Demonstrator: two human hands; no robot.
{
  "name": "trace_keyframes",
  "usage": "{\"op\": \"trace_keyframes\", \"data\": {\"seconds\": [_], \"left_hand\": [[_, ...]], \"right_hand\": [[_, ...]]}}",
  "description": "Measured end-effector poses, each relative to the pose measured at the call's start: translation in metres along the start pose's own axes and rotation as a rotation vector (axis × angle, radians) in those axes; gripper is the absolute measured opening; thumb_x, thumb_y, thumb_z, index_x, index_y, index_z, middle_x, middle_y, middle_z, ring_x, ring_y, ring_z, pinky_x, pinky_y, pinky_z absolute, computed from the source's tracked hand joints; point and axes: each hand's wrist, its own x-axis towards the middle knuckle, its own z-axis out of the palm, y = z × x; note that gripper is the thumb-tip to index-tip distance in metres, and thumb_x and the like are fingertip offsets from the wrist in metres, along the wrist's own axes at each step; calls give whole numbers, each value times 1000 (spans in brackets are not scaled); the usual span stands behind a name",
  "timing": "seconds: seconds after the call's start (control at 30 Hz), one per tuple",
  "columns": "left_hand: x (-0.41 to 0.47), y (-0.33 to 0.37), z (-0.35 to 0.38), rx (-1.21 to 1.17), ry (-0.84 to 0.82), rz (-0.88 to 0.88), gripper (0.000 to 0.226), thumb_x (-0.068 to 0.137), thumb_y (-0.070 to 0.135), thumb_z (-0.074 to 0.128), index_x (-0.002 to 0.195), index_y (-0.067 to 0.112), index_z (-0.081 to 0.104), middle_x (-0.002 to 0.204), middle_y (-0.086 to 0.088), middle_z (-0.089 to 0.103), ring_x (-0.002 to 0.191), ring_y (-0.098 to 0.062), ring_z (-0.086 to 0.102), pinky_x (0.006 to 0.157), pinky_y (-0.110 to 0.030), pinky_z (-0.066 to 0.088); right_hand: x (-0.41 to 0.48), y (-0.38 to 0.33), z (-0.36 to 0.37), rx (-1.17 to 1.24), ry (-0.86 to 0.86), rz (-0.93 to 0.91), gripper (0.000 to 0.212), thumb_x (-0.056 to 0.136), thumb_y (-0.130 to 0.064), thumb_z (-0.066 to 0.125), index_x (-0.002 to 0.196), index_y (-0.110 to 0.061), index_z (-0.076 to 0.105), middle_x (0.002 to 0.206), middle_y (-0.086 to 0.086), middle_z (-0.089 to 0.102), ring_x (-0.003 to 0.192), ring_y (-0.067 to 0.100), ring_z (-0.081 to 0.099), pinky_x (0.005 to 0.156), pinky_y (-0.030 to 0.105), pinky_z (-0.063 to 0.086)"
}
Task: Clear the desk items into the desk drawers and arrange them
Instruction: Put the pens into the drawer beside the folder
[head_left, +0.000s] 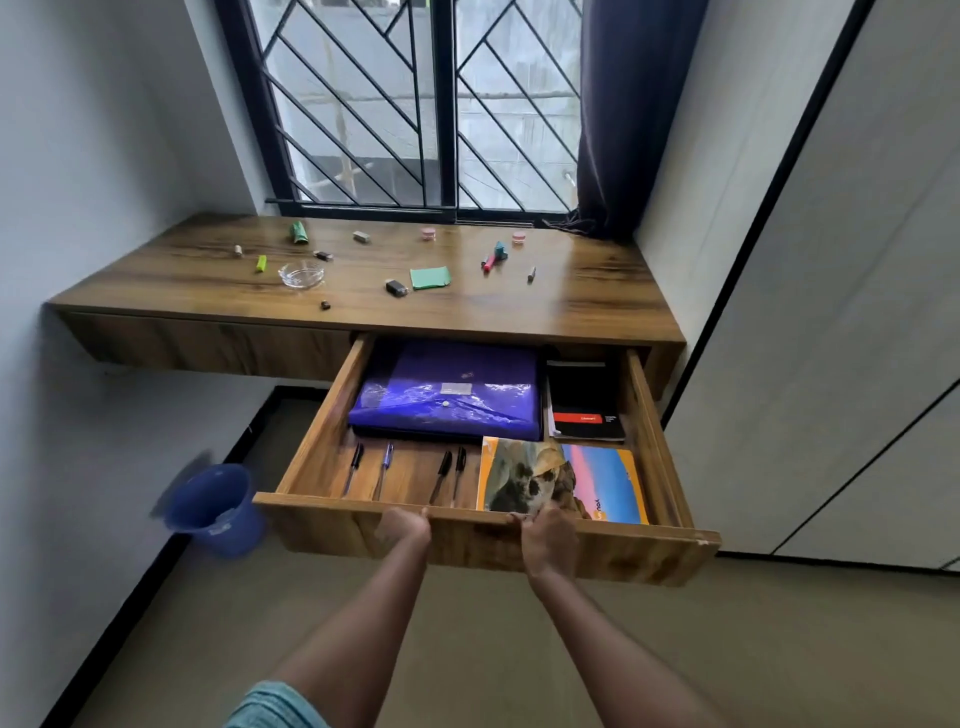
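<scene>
The right-hand desk drawer (644, 551) is pulled out wide. My left hand (402, 526) and my right hand (548, 540) both grip the top edge of its front panel. Inside lie a purple plastic folder (447, 389), a black notebook (584, 400), a colourful book (597, 478) and several pens (384, 467). On the wooden desk top (597, 291) are scattered a glass ashtray (301, 274), a green sticky pad (430, 277), a black lighter (396, 287), a red marker (489, 261), a green packet (298, 232) and other small items.
A blue bucket (215, 512) stands on the floor left of the drawer. A barred window (415, 104) and a dark curtain (623, 114) back the desk. White wardrobe doors (831, 312) line the right side. The left drawer front (208, 345) is closed.
</scene>
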Motion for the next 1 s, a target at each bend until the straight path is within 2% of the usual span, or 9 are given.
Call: {"op": "trace_keyframes", "data": {"seconds": [0.17, 0.27, 0.37, 0.5, 0.63, 0.73, 0.83, 0.9, 1.0], "left_hand": [[19, 8, 11, -4, -1, 4, 39, 90, 23, 63, 113, -8, 60, 114, -24, 64, 107, -32, 64, 85, -34, 54], [31, 21, 18, -36, -22, 22, 33, 91, 21, 62, 106, -8, 65, 108, -21, 68, 103, -30, 66, 79, -30, 53], [47, 39, 28, -74, -27, 14, 33, 90, 20, 63, 106, -9, 66, 108, -23, 68, 103, -32, 66, 84, -34, 55], [70, 61, 35, -108, -72, 1, 32, 89, 20, 64, 106, -8, 66, 108, -21, 68, 103, -32, 66, 89, -36, 55], [95, 87, 44, -156, -113, -10, 35, 88, 20, 66, 108, -10, 65, 110, -23, 67, 104, -33, 66, 90, -38, 55], [117, 105, 54, -213, -154, -25, 36, 88, 18, 67, 108, -12, 64, 111, -25, 66, 104, -35, 66, 91, -40, 55], [138, 121, 65, -291, -183, -23, 25, 89, 19, 66, 84, -5, 65, 100, -20, 68, 91, -29, 66, 88, -37, 55], [149, 130, 72, -333, -176, -37, 34, 90, 19, 65, 62, 6, 52, 81, -13, 61, 76, -23, 57, 75, -27, 49], [169, 147, 84, -373, -179, -54, 49, 88, 16, 67, 51, 12, 36, 58, -4, 46, 69, -22, 45, 67, -29, 39]], "right_hand": [[13, 6, 14, 6, 70, -96, 34, 90, -12, 58, 123, -7, 55, 97, 11, 69, 91, 24, 66, 77, 34, 55], [25, -2, 19, 48, 74, -77, 39, 90, -5, 56, 128, -5, 50, 98, 12, 69, 91, 25, 67, 76, 34, 55], [37, -17, 23, 117, 67, 73, 35, 92, -13, 58, 124, -3, 46, 103, 14, 67, 93, 26, 66, 71, 33, 53], [69, -38, 24, 176, 111, 286, 39, 89, -14, 63, 120, 0, 46, 115, 20, 61, 105, 33, 61, 78, 36, 51], [107, -54, 30, 202, 153, 404, 35, 87, -10, 64, 116, 4, 51, 117, 23, 60, 108, 36, 59, 85, 41, 54], [132, -64, 31, 243, 173, 476, 38, 87, -9, 64, 119, 6, 52, 120, 24, 58, 110, 36, 59, 83, 36, 51], [160, -72, 30, 245, 174, 494, 36, 89, -10, 62, 119, 6, 51, 121, 24, 58, 109, 35, 60, 78, 35, 51], [175, -76, 28, 218, 184, 492, 32, 90, -8, 60, 117, 6, 53, 119, 24, 59, 108, 35, 60, 75, 34, 50], [201, -81, 29, 185, 186, 458, 27, 90, -6, 58, 114, 6, 55, 115, 24, 62, 105, 35, 62, 77, 35, 51]]}}
